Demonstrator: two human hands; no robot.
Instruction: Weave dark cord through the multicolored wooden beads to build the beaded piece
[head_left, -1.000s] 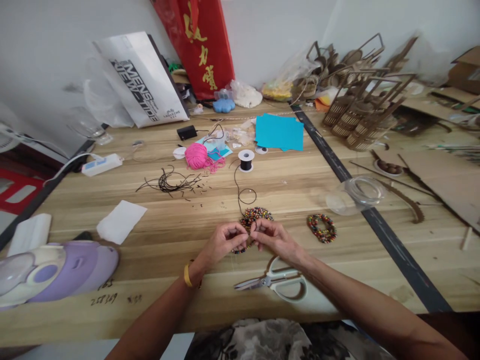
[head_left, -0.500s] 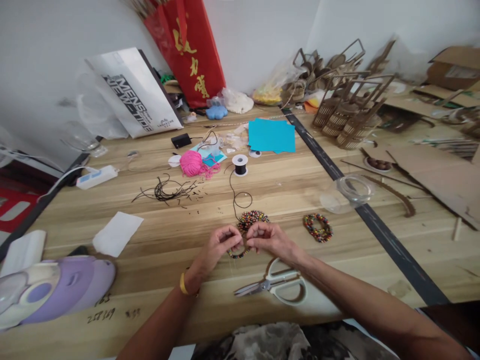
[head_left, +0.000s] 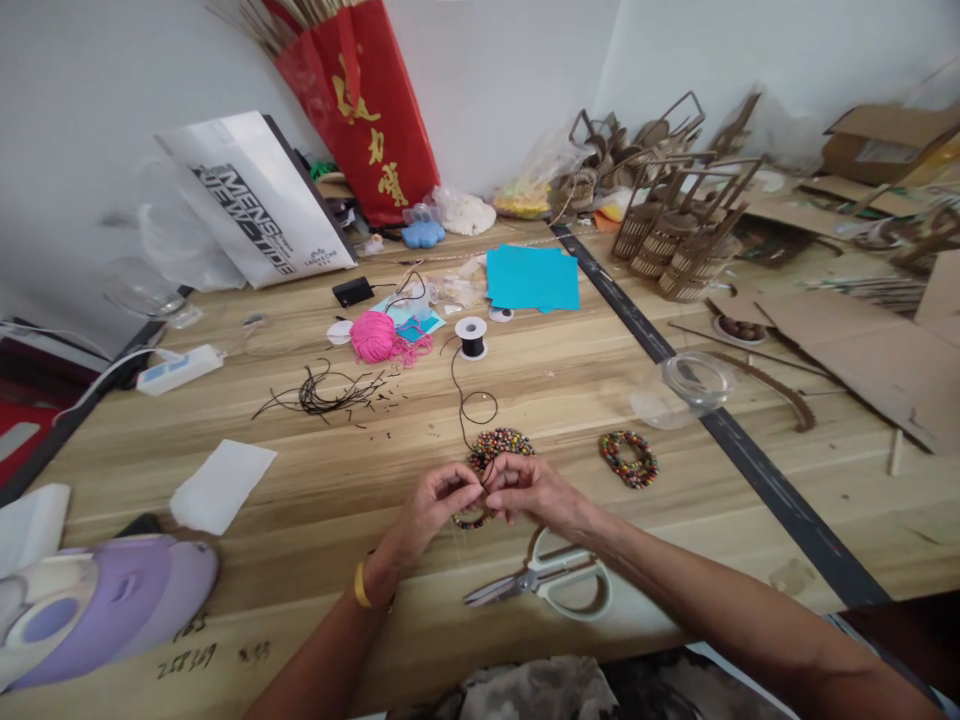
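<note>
My left hand [head_left: 444, 505] and my right hand [head_left: 529, 488] meet at the middle of the table, each pinching black cord [head_left: 463, 400] between thumb and fingertips. The cord runs back to a white spool [head_left: 472, 338] with black thread. Under my fingertips lies a small string of beads [head_left: 471, 520], partly hidden. Just behind my hands sits a pile of colourful beads [head_left: 501, 442]. A second beaded coil [head_left: 628, 459] rests to the right. Open scissors with pale handles [head_left: 536, 578] lie in front of my right hand.
Pink yarn [head_left: 375, 337], cut black cords [head_left: 322, 391] and blue sheets [head_left: 532, 278] lie farther back. White paper [head_left: 223, 487] and a purple device [head_left: 142, 600] are at left. Clear plastic rings [head_left: 699, 382], small baskets [head_left: 679, 240] and cardboard [head_left: 862, 345] stand or lie at right.
My fingertips have come closer together, and black cord now shows between them. The whole view has shifted slightly, so the table items appear a little lower and farther left.
</note>
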